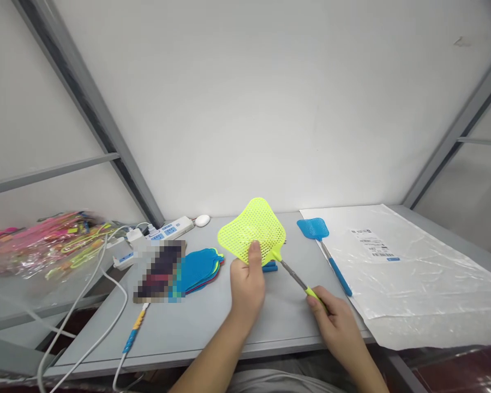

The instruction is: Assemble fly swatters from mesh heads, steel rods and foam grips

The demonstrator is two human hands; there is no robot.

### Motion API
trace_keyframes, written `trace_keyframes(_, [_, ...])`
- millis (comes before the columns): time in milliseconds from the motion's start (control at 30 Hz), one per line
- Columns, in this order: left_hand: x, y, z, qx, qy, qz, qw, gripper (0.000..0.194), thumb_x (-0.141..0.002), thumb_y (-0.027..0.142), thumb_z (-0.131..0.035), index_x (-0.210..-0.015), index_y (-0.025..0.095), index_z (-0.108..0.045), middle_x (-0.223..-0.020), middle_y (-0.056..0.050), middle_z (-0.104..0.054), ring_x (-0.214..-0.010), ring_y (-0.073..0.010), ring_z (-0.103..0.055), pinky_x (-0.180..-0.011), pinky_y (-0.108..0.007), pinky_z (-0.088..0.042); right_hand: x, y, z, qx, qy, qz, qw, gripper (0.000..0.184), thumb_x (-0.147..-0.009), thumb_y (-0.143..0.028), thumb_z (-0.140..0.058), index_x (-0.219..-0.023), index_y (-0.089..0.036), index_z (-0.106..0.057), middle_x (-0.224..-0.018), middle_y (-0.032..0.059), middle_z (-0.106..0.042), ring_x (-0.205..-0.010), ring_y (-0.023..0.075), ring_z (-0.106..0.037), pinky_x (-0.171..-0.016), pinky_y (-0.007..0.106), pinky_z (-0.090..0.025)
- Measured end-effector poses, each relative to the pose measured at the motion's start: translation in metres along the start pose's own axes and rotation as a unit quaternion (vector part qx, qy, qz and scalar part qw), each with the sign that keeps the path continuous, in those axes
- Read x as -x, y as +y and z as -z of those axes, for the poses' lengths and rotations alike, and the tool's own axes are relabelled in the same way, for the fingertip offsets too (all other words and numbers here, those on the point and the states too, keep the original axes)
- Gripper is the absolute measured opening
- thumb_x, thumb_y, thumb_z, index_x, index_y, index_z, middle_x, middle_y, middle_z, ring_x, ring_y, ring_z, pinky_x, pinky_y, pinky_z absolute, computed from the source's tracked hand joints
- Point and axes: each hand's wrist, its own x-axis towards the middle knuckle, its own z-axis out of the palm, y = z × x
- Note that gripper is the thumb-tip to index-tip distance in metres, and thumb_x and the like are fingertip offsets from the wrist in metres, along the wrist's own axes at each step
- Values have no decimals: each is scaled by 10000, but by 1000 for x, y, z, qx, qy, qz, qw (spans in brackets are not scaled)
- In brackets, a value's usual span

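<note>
A yellow-green fly swatter [251,226] with a metal telescopic shaft is held up over the grey table between both my hands. My left hand [249,281] pinches the lower edge of its mesh head, thumb lying on top. Around the grip end of the same swatter, my right hand [331,316] is closed. Behind my left hand, blue handles [270,267] lie on the table, partly hidden. A stack of blue swatter heads [200,268], with red and yellow-green edges showing, lies to the left. To the right rests a blue fly swatter [331,256] with its shaft attached.
A white plastic mailer [417,273] with a label covers the table's right side. At left are a power strip [169,229], a blurred-out device [159,273] with a cable [135,330], and plastic-bagged colourful items [65,240]. A white round object [202,220] sits near the wall.
</note>
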Motion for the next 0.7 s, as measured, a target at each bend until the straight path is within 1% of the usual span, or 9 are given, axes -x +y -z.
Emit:
trace_keyframes(33, [5,-4,-8,6,-34,2,999,440,-945,517,-504,-823,143,-703,-772,-64,-699,-710,-187,-634,-633,-258,-503,-2,0,0,-9,6,-12,1000,367,-984,-475,-407,-713,-228,-410,-603,-52,-362,-556,134,-405,-533,266,-277])
trace_keyframes(67, [8,-7,-15,16,-55,4,998,455,-963,511,-473,-870,137,-714,-810,-73,-711,-739,-196,-644,-663,-267,-510,-3,0,0,-17,10,-23,1000,372,-984,-486,-403,-715,-228,-405,-609,-52,-362,-564,135,-404,-535,266,-274])
trace_keyframes(167, [11,-13,-25,38,-80,14,996,464,-969,504,-466,-948,124,-732,-895,-94,-732,-833,-219,-671,-739,-285,-522,-6,0,2,-32,13,-44,998,389,-980,-511,-397,-713,-229,-390,-611,-55,-345,-566,133,-384,-536,271,-257])
trace_keyframes(267, [9,-17,-26,39,-90,23,995,454,-962,501,-487,-941,130,-747,-914,-100,-744,-872,-233,-681,-758,-295,-526,-7,0,2,-35,18,-56,998,397,-979,-524,-394,-713,-229,-378,-606,-59,-324,-563,131,-365,-537,278,-235])
trace_keyframes(433, [7,-18,-26,30,-100,29,994,447,-965,502,-482,-975,142,-746,-925,-94,-753,-860,-230,-687,-749,-300,-528,-7,-3,2,-57,20,-72,996,424,-973,-543,-397,-692,-230,-345,-599,-64,-287,-552,124,-327,-532,280,-214])
trace_keyframes(600, [5,-15,-25,25,-114,20,993,473,-963,519,-476,-934,130,-744,-914,-96,-752,-857,-228,-681,-746,-296,-521,-10,-10,11,-113,-29,-84,990,458,-977,-558,-365,-688,-212,-446,-609,-52,-344,-578,126,-357,-544,262,-255])
trace_keyframes(633, [4,-15,-25,23,-116,19,993,477,-964,521,-472,-934,129,-742,-917,-97,-751,-856,-226,-679,-746,-295,-517,-10,-12,10,-115,-31,-84,989,463,-977,-557,-364,-684,-211,-454,-606,-50,-352,-575,126,-363,-543,259,-259])
trace_keyframes(700, [2,-16,-24,19,-115,22,993,487,-977,517,-445,-936,129,-737,-924,-97,-749,-860,-219,-673,-749,-290,-508,-9,-14,6,-84,-1,-81,993,456,-977,-548,-370,-682,-212,-460,-584,-52,-350,-552,126,-363,-530,259,-252])
